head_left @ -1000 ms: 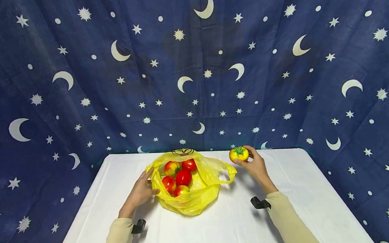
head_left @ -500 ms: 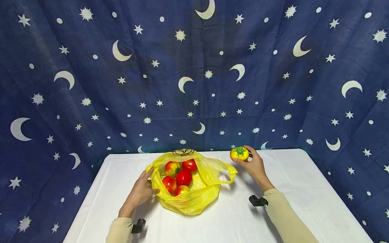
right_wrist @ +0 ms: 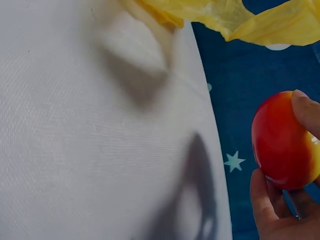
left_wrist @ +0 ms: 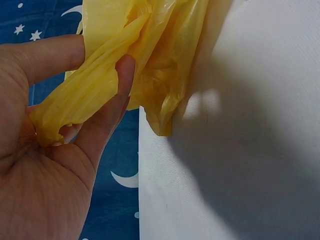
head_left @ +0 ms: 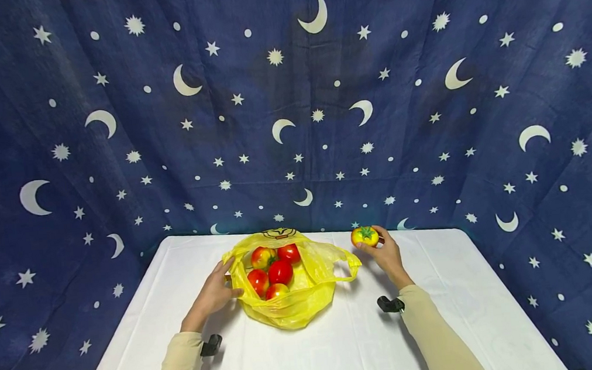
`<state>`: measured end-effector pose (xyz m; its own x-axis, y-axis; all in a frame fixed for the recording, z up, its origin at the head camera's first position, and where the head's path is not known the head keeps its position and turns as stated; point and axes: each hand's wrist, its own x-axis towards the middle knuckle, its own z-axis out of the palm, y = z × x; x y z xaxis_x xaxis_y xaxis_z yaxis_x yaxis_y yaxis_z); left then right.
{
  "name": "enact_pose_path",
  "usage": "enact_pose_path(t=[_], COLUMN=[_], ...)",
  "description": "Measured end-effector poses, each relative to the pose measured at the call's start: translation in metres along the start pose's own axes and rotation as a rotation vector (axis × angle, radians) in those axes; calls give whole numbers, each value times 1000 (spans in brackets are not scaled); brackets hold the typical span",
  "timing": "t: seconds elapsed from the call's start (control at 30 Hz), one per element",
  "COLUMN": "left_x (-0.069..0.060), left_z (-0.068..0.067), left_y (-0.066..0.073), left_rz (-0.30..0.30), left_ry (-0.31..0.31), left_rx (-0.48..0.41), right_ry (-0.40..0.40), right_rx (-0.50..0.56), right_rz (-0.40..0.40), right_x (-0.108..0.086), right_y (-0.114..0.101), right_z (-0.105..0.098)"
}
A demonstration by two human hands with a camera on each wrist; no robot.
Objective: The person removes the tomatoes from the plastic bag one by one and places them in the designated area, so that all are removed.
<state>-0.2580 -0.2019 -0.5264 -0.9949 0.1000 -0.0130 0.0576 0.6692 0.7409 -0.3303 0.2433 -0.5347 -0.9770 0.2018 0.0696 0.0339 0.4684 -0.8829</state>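
A yellow plastic carrier bag (head_left: 299,313) lies with its mouth open on the table, holding several shiny red and red-yellow tomatoes (head_left: 280,272). My left hand (head_left: 214,292) grips the bag's left side; in the left wrist view, the gathered bag handle (left_wrist: 85,95) runs between thumb and fingers into the palm. To the right of the bag, my right hand (head_left: 388,257) holds a yellow-red tomato (head_left: 365,236) with a green star-shaped calyx. In the right wrist view, thumb and fingers grasp that tomato (right_wrist: 282,140) around its sides, with its red side showing.
The bag's right handle loop (head_left: 346,267) sticks out toward the right hand. A white cloth covers the table (head_left: 343,357), whose far edge meets a dark blue curtain (head_left: 288,91) with moons and stars. A small black camera mount sits at each wrist.
The right wrist and forearm have shifted slightly left, the tomato staying in that hand. My left hand and the bag keep their places; the head view has tilted up a little.
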Motion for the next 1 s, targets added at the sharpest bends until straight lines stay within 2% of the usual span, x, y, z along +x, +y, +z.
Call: enact_pose_path(t=[0.3, 0.7, 1.0], left_x=[-1, -2, -3], left_z=[1, 0, -1], left_y=[-1, 0, 2], left_rz=[-5, -7, -31], left_ry=[-4, 6, 5], left_rx=[-5, -3, -7], right_ry=[-24, -10, -41], right_rx=[8, -13, -25], right_rz=[21, 34, 43], right_x=[6, 14, 16], right_y=[13, 30, 33], right_z=[6, 12, 15])
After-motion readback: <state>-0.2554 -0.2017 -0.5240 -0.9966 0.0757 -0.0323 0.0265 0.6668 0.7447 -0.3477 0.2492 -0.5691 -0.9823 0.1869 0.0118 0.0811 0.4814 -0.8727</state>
